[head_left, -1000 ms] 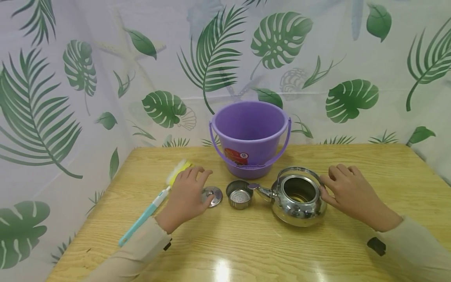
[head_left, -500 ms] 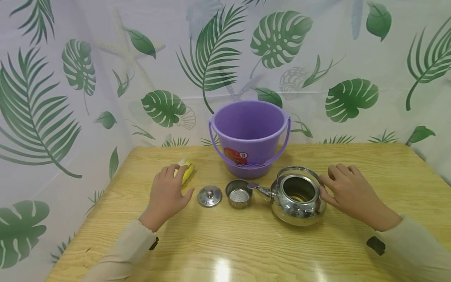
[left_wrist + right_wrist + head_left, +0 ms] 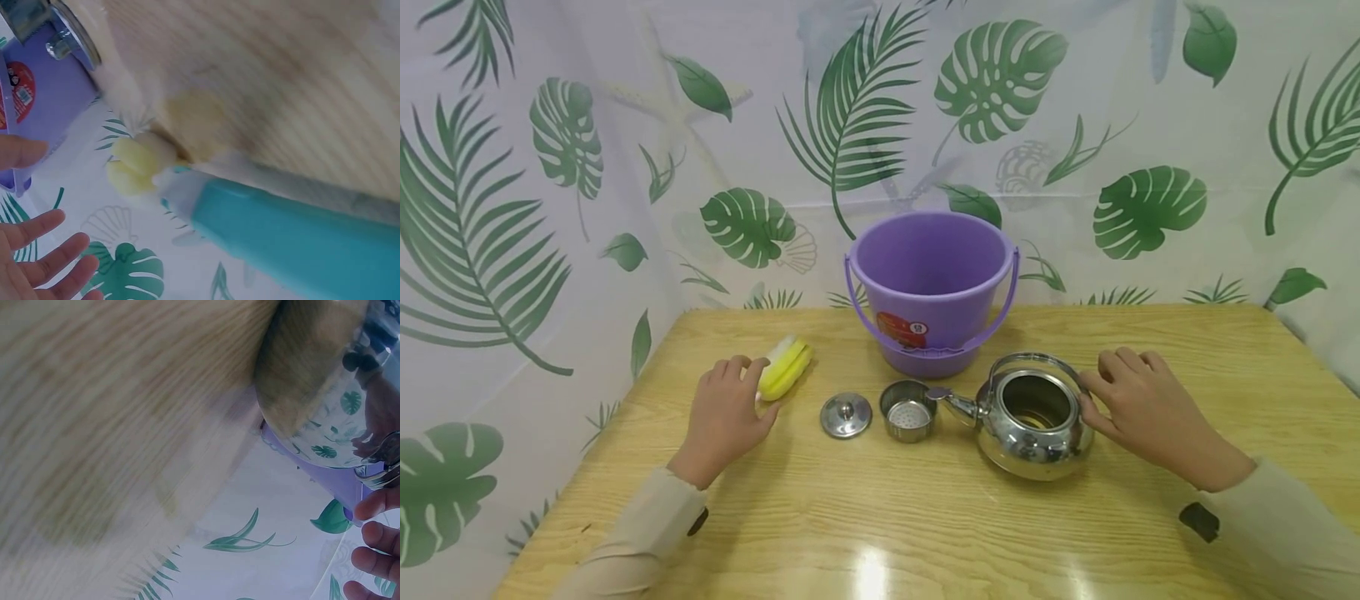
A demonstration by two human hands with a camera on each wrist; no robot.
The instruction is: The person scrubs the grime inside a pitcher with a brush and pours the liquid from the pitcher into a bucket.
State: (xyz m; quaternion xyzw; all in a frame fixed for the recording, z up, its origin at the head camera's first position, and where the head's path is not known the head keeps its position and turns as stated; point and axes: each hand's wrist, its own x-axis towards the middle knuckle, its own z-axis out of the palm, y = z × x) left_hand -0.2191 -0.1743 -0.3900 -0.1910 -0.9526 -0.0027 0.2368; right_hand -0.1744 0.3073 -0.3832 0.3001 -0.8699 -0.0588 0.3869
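My left hand (image 3: 724, 417), its fingers loosely spread, is over the handle of a cleaning brush with a yellow and white head (image 3: 786, 367). In the left wrist view the brush's turquoise handle (image 3: 269, 231) lies apart from the fingers (image 3: 53, 256). My right hand (image 3: 1150, 417) pinches the handle of a shiny steel kettle (image 3: 1037, 454) near its right end, thumb and forefinger at the metal; the exact contact is partly hidden. The kettle stands upright with its top uncovered. Left of its spout are a steel strainer basket (image 3: 909, 414) and a round kettle lid (image 3: 846, 416).
A purple bucket (image 3: 928, 325) stands upright behind the kettle, its carrying handle hanging down in front. All rests on a wooden table (image 3: 880, 508). A leaf-patterned cloth (image 3: 745, 150) hangs behind the table and along its left side.
My left hand has moved left, from beside the lid to over the brush handle, leaving the lid and the brush head uncovered. My right hand and the kettle have stayed put.
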